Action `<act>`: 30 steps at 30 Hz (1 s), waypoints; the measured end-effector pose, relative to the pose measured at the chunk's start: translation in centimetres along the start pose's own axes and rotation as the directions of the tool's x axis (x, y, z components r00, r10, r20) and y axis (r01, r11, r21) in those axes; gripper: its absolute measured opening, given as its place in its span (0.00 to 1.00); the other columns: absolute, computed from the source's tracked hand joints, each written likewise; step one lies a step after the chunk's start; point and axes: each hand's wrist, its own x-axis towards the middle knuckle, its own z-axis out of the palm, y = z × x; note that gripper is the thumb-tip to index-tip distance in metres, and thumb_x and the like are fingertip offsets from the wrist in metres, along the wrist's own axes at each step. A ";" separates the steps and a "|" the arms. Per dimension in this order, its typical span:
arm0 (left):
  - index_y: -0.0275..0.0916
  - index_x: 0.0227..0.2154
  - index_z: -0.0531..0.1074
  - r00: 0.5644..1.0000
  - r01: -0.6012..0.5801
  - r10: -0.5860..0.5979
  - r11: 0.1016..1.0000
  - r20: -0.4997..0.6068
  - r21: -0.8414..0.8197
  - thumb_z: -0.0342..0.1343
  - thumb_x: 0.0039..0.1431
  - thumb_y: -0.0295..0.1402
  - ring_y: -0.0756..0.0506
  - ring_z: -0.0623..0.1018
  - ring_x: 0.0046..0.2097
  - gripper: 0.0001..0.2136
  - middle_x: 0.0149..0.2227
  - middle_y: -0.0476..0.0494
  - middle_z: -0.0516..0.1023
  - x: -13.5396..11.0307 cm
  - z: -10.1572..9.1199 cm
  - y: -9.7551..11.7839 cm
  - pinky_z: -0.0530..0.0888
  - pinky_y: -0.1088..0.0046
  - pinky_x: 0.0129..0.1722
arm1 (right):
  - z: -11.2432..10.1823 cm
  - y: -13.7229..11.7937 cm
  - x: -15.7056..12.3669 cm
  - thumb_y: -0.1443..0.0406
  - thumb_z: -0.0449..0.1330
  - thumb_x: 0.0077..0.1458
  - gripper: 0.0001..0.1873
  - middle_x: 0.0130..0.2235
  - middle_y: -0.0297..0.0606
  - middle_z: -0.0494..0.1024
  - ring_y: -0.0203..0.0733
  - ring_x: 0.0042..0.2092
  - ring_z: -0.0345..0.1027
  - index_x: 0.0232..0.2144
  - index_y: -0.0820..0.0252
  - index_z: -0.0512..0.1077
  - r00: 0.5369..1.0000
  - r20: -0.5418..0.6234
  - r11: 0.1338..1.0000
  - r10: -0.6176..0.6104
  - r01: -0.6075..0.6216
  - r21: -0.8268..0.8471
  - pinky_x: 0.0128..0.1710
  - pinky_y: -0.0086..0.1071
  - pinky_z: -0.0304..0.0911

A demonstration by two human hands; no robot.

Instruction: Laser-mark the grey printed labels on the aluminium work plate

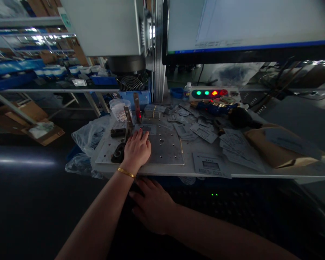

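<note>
My left hand, with a gold bracelet at its wrist, lies palm down over a metal base plate with drilled holes. Its fingers are stretched out, and the fingertips meet the near edge of a small grey printed plate. Red light spots fall by the fingertips and on an upright metal bracket. Left of the hand are another bracket and a black clamp-like part. Below the table edge, in shadow, my right hand rests with fingers extended at the left end of a dark keyboard.
A machine head hangs above the plate, beside a monitor. Printed plates lie scattered to the right, near a brown paper packet. A button box stands behind. Plastic bags hang at left.
</note>
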 end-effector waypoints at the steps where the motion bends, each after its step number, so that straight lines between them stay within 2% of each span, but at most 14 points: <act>1: 0.35 0.57 0.64 1.000 -0.004 0.004 1.000 -0.005 0.000 0.41 0.64 0.31 0.38 0.66 0.61 0.20 0.61 0.35 0.66 0.0 0.0 -0.1 0.64 0.59 0.60 | -0.2 0.0 -0.4 0.56 0.52 0.62 0.22 0.60 0.51 0.63 0.59 0.62 0.55 0.55 0.60 0.66 1.000 -0.015 1.000 -0.012 0.012 0.011 0.58 0.53 0.57; 5: 0.35 0.57 0.65 1.000 -0.016 0.016 1.000 -0.024 0.001 0.42 0.64 0.30 0.37 0.67 0.60 0.20 0.59 0.34 0.68 0.0 0.1 -0.2 0.65 0.57 0.60 | -0.9 0.3 -2.4 0.55 0.51 0.63 0.23 0.60 0.47 0.65 0.52 0.61 0.56 0.56 0.58 0.64 0.997 -0.064 0.998 -0.030 0.034 0.058 0.60 0.45 0.57; 11: 0.36 0.56 0.67 1.000 -0.010 0.011 1.000 -0.027 0.018 0.41 0.64 0.30 0.38 0.68 0.59 0.20 0.58 0.35 0.70 0.0 0.0 -0.1 0.66 0.59 0.58 | -0.7 1.5 -4.5 0.52 0.52 0.61 0.27 0.62 0.48 0.62 0.55 0.63 0.54 0.57 0.60 0.63 0.999 0.035 0.999 -0.021 0.019 0.044 0.59 0.49 0.58; 24: 0.36 0.57 0.65 1.000 -0.003 0.003 1.000 0.008 0.021 0.41 0.64 0.30 0.38 0.67 0.60 0.21 0.59 0.36 0.68 0.2 -0.1 0.0 0.65 0.59 0.60 | -0.7 1.8 -5.0 0.57 0.54 0.61 0.24 0.60 0.47 0.65 0.53 0.62 0.55 0.57 0.60 0.64 0.995 -0.052 0.993 0.082 -0.077 0.095 0.59 0.49 0.59; 30: 0.35 0.58 0.64 1.000 -0.007 0.007 0.999 0.002 0.032 0.40 0.64 0.30 0.38 0.67 0.60 0.21 0.60 0.35 0.68 0.2 0.1 -0.1 0.65 0.60 0.59 | -1.0 1.9 -4.9 0.60 0.54 0.61 0.23 0.60 0.47 0.65 0.53 0.62 0.56 0.56 0.60 0.65 0.993 -0.033 0.988 0.117 -0.113 0.109 0.59 0.49 0.59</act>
